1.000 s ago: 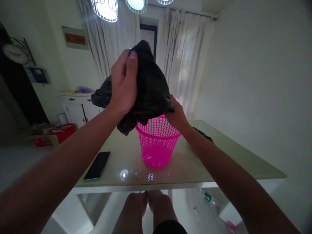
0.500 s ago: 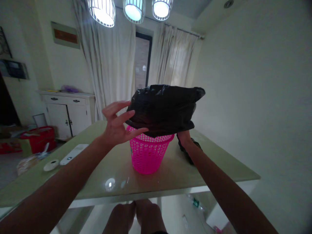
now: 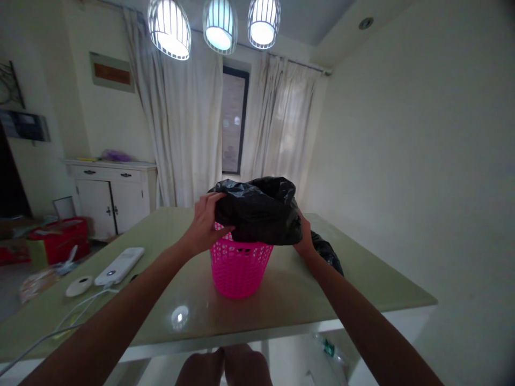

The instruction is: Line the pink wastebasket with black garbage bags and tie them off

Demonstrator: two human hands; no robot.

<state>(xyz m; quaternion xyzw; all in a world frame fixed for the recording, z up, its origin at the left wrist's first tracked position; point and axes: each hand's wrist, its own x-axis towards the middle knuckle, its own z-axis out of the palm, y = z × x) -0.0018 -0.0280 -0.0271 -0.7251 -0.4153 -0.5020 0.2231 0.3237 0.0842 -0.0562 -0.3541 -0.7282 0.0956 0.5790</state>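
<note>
Gripping black bag (image 3: 257, 212), seemingly over pink basket (image 3: 239, 268)

Room dim, greenish cast. Light from three pendant lamps (image 3: 217, 29) overhead, shades blown out to white glare. Small recessed ceiling spot (image 3: 365, 23) upper right. Lamp reflection as bright glare patch on glossy desk (image 3: 281, 300). Window (image 3: 233, 126) dark. Black bag (image 3: 257, 212) nearly detail-free, faint sheen on creases. Forearms underexposed, soft. Wide-angle distortion: walls, curtains bow toward edges; corners vignetted dark, slightly blurred. Noise in shadows.
</note>
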